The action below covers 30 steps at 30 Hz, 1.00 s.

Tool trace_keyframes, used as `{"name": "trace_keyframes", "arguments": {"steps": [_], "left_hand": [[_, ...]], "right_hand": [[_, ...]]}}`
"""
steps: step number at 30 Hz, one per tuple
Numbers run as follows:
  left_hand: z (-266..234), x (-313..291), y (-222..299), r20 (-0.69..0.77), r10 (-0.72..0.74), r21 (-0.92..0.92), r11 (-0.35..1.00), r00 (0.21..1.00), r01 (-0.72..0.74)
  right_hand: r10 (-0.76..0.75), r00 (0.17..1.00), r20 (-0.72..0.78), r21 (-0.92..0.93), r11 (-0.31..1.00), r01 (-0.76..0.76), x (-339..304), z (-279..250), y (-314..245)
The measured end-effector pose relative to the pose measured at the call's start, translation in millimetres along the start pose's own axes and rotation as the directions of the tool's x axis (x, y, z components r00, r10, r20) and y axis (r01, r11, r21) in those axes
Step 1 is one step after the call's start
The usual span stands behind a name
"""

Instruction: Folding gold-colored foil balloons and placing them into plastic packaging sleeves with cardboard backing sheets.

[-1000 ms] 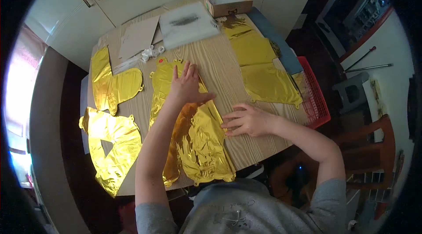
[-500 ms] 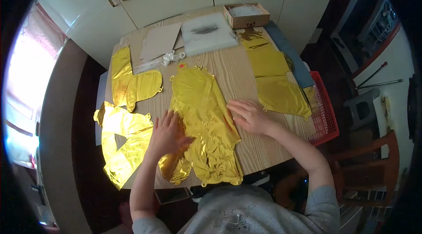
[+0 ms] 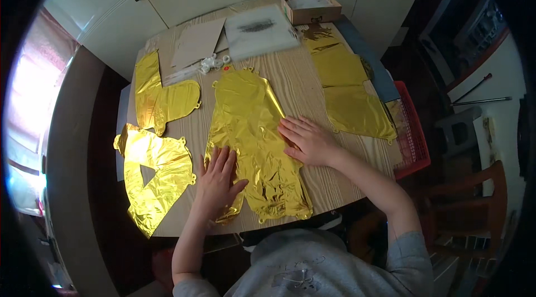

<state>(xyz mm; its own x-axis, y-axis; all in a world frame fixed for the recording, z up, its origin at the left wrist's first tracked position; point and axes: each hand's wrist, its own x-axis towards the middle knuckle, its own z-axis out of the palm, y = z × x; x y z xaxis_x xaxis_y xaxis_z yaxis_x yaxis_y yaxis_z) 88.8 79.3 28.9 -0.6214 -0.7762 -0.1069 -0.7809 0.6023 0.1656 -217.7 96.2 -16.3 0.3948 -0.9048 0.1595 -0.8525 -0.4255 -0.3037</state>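
Observation:
A flat, deflated gold foil balloon (image 3: 243,107) lies wrinkled on the middle of the table, its small tabs at the far and near ends. My left hand (image 3: 216,182) rests with spread fingers on its lower left part and covers some of it. My right hand (image 3: 309,142) lies on the balloon's right edge, fingers extended; above it that edge is folded into a bright crease. To the left are an angled gold foil balloon (image 3: 159,101) and, closer to me, one with a triangular opening (image 3: 167,157). A longer gold foil balloon (image 3: 352,107) is spread at the right.
Small white rings or ribbon rolls (image 3: 210,64) lie beyond the middle balloon. Behind them are a grey card (image 3: 198,43) and a translucent plastic package (image 3: 262,32). A cardboard box (image 3: 312,12) stands at the back. A red basket (image 3: 412,135) is beside the table's right edge.
My right hand has moved onto the middle balloon's right edge, which now shows a fold. My left hand has flattened and lies lower on the foil. The whole view has shifted slightly.

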Motion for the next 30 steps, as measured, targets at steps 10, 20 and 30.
{"name": "trace_keyframes", "arguments": {"steps": [10, 20, 30], "left_hand": [[0, 28, 0, 0.003, 0.036, -0.003, 0.999, 0.999, -0.036], [9, 24, -5, -0.014, 0.111, -0.096, 0.989, 0.994, -0.112], [15, 5, 2, -0.053, 0.197, -0.085, 0.976, 0.979, -0.201]], "right_hand": [[-0.006, 0.997, -0.083, 0.055, 0.998, 0.011, 0, -1, -1], [-0.069, 0.992, -0.103, 0.044, 0.996, 0.074, -11, -5, -7], [-0.07, 0.997, -0.025, 0.048, 0.996, 0.071, -45, -14, -27]]}}
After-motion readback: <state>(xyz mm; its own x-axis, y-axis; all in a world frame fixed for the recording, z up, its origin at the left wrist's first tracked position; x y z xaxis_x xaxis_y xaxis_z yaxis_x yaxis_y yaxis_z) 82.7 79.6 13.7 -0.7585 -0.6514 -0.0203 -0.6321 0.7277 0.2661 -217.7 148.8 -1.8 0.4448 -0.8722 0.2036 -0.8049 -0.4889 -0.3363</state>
